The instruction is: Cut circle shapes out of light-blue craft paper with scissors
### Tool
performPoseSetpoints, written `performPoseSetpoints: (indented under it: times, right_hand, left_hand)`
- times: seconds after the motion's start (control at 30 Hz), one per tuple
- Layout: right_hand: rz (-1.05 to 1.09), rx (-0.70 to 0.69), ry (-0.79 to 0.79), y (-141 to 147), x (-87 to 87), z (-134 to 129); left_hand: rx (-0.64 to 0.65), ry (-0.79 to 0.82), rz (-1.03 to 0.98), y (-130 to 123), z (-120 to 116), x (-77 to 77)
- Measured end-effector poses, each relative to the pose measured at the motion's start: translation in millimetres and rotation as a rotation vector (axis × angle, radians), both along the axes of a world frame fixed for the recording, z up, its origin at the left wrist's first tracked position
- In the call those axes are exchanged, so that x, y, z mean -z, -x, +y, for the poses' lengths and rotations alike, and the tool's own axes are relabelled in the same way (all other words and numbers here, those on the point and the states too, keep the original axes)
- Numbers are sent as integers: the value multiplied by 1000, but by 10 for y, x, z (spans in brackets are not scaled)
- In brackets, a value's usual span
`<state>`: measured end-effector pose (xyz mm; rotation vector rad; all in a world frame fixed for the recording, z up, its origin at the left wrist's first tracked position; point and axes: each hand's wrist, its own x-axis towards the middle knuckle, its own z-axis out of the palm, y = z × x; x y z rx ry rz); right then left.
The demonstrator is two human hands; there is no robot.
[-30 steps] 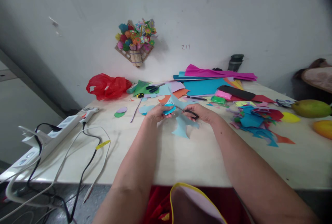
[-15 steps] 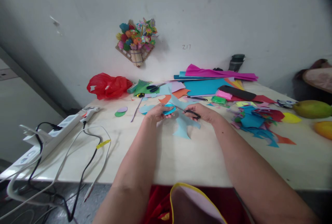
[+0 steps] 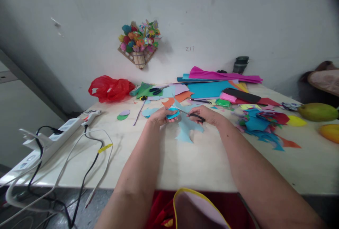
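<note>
My left hand [image 3: 160, 116] pinches a small rounded piece of blue paper [image 3: 173, 113] above the table. My right hand [image 3: 202, 113] is closed round the black handles of a pair of scissors [image 3: 196, 116]. Their blades point left and reach the edge of the blue paper; whether they are closed on it I cannot tell. Beneath the scissors lies a light blue paper offcut [image 3: 185, 133] with curved cut edges. Just left of my left hand are light blue rounded paper pieces [image 3: 148, 112], partly hidden by it.
A green and a purple paper disc [image 3: 123, 115] lie left, near a white power strip [image 3: 53, 137] with trailing cables. Behind are a red plastic bag [image 3: 109, 88], other scissors [image 3: 158, 90] and coloured sheets [image 3: 212, 89]. Right are a black phone [image 3: 241, 95], a scrap pile [image 3: 256, 121] and mangoes [image 3: 317, 112].
The scissor blades have shifted slightly at the edge of the blue paper. Both hands stay in nearly the same place, and the light blue offcut has moved a little.
</note>
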<state>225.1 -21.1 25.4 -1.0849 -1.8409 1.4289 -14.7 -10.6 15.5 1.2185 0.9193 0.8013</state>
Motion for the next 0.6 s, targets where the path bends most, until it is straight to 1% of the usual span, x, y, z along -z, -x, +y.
performPoseSetpoints:
  times: [0.17,0.37,0.47,0.6]
  right_hand:
    - [-1,-3,-20,13,37,12]
    - [17,12,-45,48,28,2]
    - [41,43,-51,72,12,-17]
    - [104,91,-54,80,11,-29]
  left_hand:
    - [46,17,7,-57,-22,-4]
    - [2,36,38,-86,-38,-24]
    - [-3,31,38,-71,-35,-22]
    - [2,-26,22,-41,-18,3]
